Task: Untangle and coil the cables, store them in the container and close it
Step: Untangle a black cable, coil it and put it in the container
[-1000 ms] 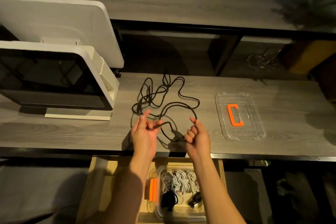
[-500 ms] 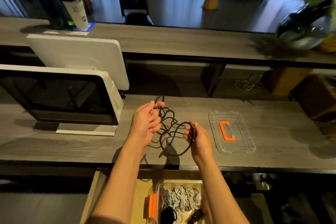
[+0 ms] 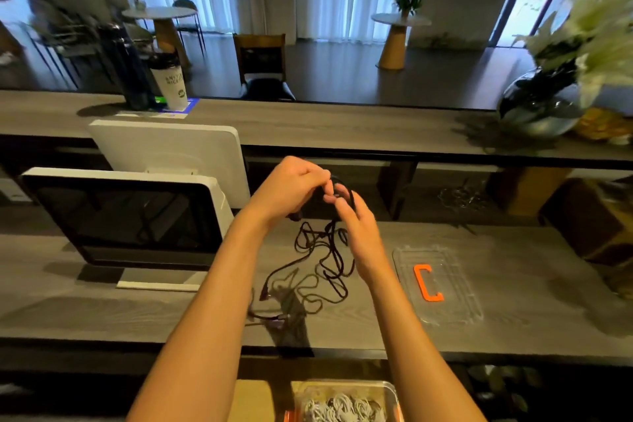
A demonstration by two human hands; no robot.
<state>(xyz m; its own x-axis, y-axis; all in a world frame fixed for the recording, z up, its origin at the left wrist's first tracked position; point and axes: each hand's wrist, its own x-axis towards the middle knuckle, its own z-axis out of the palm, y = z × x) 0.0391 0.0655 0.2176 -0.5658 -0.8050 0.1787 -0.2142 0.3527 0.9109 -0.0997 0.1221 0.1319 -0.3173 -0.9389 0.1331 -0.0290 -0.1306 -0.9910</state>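
Note:
A tangled black cable [image 3: 322,257] hangs from my raised hands, its lower loops and plugs trailing on the grey counter [image 3: 137,315]. My left hand [image 3: 291,187] grips the cable's upper part with curled fingers. My right hand [image 3: 354,226] pinches a loop of it just to the right, fingertips meeting the left hand. A clear lid [image 3: 436,284] with an orange handle lies flat on the counter to the right. Below the counter edge, a clear container [image 3: 388,397] holds coiled white cables [image 3: 342,408].
A white-framed monitor [image 3: 130,216] stands on the counter at left, a second white screen back [image 3: 171,144] behind it. On the raised shelf sit a cup [image 3: 171,84], a dark bottle [image 3: 128,72] and a glass vase of white flowers [image 3: 544,106].
Both hands have risen off the counter and come together, lifting the black cable so that it dangles. The camera has tilted up, showing the room beyond.

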